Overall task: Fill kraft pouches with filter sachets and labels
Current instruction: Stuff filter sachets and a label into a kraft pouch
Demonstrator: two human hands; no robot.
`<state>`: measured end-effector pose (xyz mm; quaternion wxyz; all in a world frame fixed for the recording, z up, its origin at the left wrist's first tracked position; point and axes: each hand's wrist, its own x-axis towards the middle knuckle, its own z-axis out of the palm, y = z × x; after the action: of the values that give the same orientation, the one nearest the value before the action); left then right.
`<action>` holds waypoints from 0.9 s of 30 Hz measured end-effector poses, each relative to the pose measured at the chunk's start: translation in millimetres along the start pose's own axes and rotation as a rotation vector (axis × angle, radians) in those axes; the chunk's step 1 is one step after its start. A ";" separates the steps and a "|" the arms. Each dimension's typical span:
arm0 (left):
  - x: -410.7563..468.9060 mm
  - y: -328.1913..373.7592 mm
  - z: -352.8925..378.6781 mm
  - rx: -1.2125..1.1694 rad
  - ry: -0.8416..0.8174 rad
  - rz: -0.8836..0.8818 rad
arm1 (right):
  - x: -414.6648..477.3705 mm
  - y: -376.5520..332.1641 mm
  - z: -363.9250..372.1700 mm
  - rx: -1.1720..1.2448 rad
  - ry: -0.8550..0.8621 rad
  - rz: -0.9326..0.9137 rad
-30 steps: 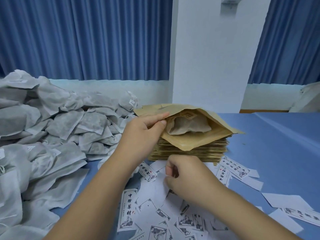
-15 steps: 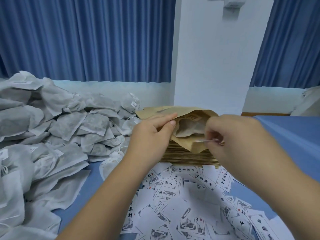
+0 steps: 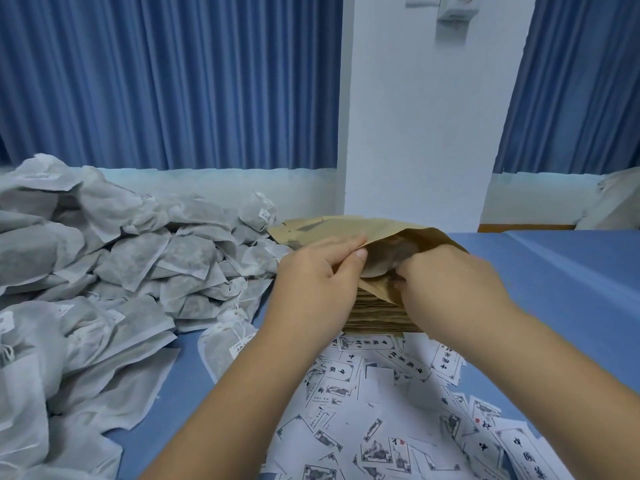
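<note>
Kraft paper sits at the centre of things: the top kraft pouch [image 3: 346,226] lies on the stack of pouches [image 3: 377,317] in the middle of the frame, its mouth gaping toward the camera. The left hand [image 3: 318,278] pinches the upper lip between thumb and fingers [image 3: 343,245] and holds it lifted. Inside the mouth a grey sachet [image 3: 377,268] shows.

A second ago the right hand [image 3: 446,289] was down among the loose labels [image 3: 381,410] at the lower centre, plucking one up. Half a second ago it carried a white label to the opening. Now its fingers are curled into the mouth, the tips hidden behind the lower lip. The label is out of sight, so I cannot tell whether they grip it or have let it go.

By my reading, this pouch has its sachet and is getting its label, so it is nearly filled. The heap of sachets [image 3: 138,271] at the left, and the labels spread over the blue desk [image 3: 571,289], suggest many pouches remain.
</note>
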<state>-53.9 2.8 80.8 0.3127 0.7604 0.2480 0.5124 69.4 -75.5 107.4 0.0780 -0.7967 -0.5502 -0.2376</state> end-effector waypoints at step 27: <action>-1.8 -1.1 -5.8 0.981 -0.259 0.371 | -9.8 50.0 36.1 0.375 0.441 -0.409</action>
<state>-60.0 3.5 80.5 -0.1470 0.9050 0.2794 0.2851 122.9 -88.9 78.1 0.2909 -0.5715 -0.7022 -0.3094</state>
